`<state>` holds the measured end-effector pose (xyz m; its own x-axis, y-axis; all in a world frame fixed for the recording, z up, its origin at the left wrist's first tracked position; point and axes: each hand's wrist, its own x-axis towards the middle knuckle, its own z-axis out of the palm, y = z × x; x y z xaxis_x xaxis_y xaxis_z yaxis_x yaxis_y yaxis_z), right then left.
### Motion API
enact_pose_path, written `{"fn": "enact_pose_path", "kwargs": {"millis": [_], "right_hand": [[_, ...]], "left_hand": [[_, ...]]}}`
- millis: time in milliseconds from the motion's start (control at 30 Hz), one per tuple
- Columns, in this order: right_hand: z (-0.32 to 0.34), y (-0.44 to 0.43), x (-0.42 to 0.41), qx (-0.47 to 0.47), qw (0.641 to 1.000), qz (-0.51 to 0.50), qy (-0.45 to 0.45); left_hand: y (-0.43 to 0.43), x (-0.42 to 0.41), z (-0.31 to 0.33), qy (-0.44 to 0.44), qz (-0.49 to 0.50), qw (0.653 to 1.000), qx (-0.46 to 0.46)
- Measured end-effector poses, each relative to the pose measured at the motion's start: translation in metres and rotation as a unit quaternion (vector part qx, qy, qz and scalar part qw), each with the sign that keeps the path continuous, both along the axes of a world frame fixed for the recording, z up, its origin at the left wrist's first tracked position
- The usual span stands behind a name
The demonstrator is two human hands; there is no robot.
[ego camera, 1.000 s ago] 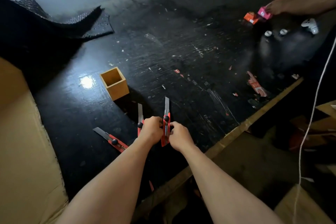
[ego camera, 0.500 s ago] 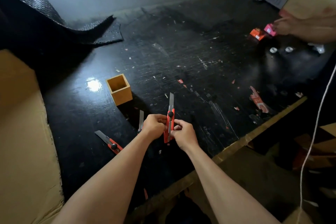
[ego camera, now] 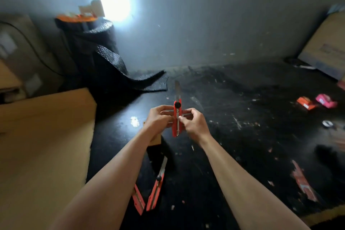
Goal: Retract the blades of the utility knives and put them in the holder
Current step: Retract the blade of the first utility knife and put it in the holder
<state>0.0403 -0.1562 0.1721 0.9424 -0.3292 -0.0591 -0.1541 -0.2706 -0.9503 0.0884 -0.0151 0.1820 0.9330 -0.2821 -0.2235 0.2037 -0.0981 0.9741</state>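
While the head view is tilted up toward a grey wall and a bright glare, a red utility knife (ego camera: 177,117) is held upright above the black tabletop (ego camera: 242,136), pinched from both sides. The left hand (ego camera: 158,119) is closed on the knife's left edge and the right hand (ego camera: 194,125) on its right edge, with the fingers (ego camera: 183,116) of the right hand pressed at the metal track. The blade (ego camera: 177,89) is seen extended upward past the black knob at the knife's top end. Two more red utility knives (ego camera: 155,188) are laid on the tabletop near the lower edge, between the forearms, their handles nearly meeting; the blade of the right one is out, and the other is partly hidden by the left forearm. A small part of the wooden holder (ego camera: 155,139) is visible just behind the left wrist. Cardboard (ego camera: 43,145) is seen at the left, a black mesh roll (ego camera: 104,52) behind it, and small orange and pink items (ego camera: 317,101) at the far right.
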Motion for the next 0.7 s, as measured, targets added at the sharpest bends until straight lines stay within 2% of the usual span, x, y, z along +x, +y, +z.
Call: {"fn": "enact_pose_path", "kwargs": {"millis": [233, 400, 700], "right_hand": [[0.068, 0.009, 0.046, -0.012, 0.991, 0.104, -0.079], [0.110, 0.022, 0.068, 0.008, 0.982, 0.131, -0.132], [0.167, 0.035, 0.091, -0.121, 0.942, 0.137, -0.282]], "left_hand": [[0.026, 0.013, 0.077, -0.065, 0.066, 0.993, -0.069], [0.042, 0.024, 0.111, -0.110, 0.107, 0.984, -0.094], [0.054, 0.039, 0.163, -0.170, 0.106, 0.977, -0.068]]}}
